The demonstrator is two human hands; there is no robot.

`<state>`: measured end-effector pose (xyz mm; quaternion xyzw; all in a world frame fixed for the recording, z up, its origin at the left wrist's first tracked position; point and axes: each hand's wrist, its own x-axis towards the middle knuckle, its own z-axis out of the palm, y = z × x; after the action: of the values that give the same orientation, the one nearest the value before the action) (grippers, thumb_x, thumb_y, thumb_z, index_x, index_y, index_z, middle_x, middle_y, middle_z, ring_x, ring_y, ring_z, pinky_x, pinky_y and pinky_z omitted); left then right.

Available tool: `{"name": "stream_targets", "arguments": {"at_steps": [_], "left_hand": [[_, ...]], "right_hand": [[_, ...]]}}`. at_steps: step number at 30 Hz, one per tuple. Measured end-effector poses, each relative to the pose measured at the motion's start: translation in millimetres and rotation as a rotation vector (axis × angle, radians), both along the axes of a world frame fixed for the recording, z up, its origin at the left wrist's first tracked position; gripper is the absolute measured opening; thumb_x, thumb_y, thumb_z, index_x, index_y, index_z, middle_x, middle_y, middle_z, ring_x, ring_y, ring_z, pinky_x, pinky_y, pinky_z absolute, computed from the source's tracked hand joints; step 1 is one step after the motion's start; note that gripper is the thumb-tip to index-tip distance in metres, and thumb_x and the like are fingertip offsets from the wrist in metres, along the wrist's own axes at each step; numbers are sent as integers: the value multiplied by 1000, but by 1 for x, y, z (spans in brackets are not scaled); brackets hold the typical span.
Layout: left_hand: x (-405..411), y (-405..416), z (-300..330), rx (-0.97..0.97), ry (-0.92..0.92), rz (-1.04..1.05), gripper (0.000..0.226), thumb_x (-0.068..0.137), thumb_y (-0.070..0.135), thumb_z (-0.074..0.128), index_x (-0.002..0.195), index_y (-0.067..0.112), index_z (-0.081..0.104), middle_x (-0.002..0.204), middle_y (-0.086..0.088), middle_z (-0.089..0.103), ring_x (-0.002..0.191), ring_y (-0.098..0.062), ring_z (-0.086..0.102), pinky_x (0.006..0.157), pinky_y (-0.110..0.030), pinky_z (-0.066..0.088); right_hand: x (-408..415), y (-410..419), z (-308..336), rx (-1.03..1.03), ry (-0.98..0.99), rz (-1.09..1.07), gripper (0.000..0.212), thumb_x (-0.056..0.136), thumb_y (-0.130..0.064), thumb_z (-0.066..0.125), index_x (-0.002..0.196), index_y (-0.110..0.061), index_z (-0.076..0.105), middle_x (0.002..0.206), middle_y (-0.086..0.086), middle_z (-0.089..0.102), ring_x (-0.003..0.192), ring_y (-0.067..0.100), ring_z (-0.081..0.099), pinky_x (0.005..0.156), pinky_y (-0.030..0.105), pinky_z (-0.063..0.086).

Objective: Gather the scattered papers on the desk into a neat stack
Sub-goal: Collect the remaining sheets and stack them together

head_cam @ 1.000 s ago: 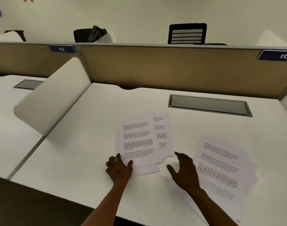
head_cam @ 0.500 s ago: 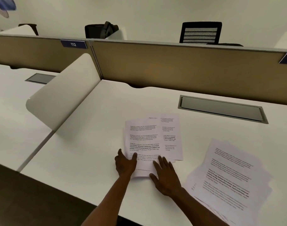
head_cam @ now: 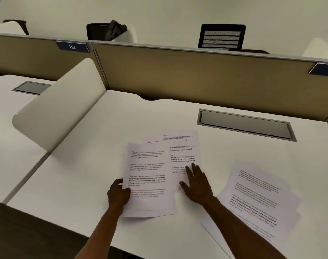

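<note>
Mid-frame, your left hand [head_cam: 119, 195] apparently pinches the white printed sheets [head_cam: 147, 182]; right hand [head_cam: 196, 184], fingers spread, presses others flat. Lower-right fanned paper pile [head_cam: 256, 199] awaits gathering.

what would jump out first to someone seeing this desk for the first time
Two bare hands work a fan of printed sheets mid-desk: the left hand grips the front sheet's left edge, the right hand lies flat on the sheet beside it. A second loose pile sprawls to the right, apart from the first, near the desk's front edge.
</note>
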<state>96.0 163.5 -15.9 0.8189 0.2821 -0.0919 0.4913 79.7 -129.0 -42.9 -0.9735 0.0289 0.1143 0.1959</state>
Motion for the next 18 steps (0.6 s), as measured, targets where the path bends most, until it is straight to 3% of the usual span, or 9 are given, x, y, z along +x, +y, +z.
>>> {"name": "stream_targets", "arguments": {"at_steps": [2,4,7,9,11,14,17,18], "left_hand": [[-3,15,0,17,-8,38,46,82,-3,59,127,9,57,122,-19,67,100,-34,64,93,-43,53],[-7,28,3,37,-7,77,49,84,-4,58,132,8,54,125,-20,65,108,-38,62,95,-43,50],[-11,47,6,51,-3,113,52,86,-4,57,137,7,50,128,-22,62,113,-39,60,97,-43,48],[-12,59,7,56,5,115,53,86,-4,57,137,8,49,129,-21,62,113,-39,60,98,-44,48],[-12,65,9,68,10,101,55,87,-4,56,139,10,48,130,-20,62,113,-39,60,98,-44,49],[-15,64,16,61,10,60,59,89,-2,55,144,13,42,132,-20,61,114,-39,59,97,-46,48],[-16,61,16,59,-23,-3,77,89,0,57,153,25,24,134,-19,59,114,-38,59,99,-50,48],[-17,59,17,66,-33,-28,81,88,-1,56,154,29,21,132,-19,60,108,-37,61,97,-50,49]], "right_hand": [[-1,-2,-2,-28,49,86,116,62,-89,-6,155,-20,4,164,7,-6,151,24,-5,121,42,3],[-5,0,-2,-66,76,145,114,63,-89,3,155,-22,5,164,6,-5,151,25,-3,121,43,5],[-13,3,-6,-134,-20,161,96,78,-79,31,152,-18,26,156,15,30,144,34,27,115,48,26],[-13,4,-8,-202,-70,194,84,79,-71,38,141,-15,47,134,16,56,126,34,52,103,47,44],[-14,6,-7,-252,-124,228,74,77,-67,49,129,-15,59,113,10,66,104,29,64,88,41,54],[-14,9,-2,-290,-210,256,52,76,-52,69,114,-16,67,90,3,69,80,24,66,68,36,56],[-16,12,2,-301,-330,273,10,78,-24,72,81,-16,66,69,3,64,60,26,63,49,36,50],[-16,13,5,-293,-338,248,12,76,-17,73,73,-15,62,65,4,61,53,26,59,44,34,47]]}}
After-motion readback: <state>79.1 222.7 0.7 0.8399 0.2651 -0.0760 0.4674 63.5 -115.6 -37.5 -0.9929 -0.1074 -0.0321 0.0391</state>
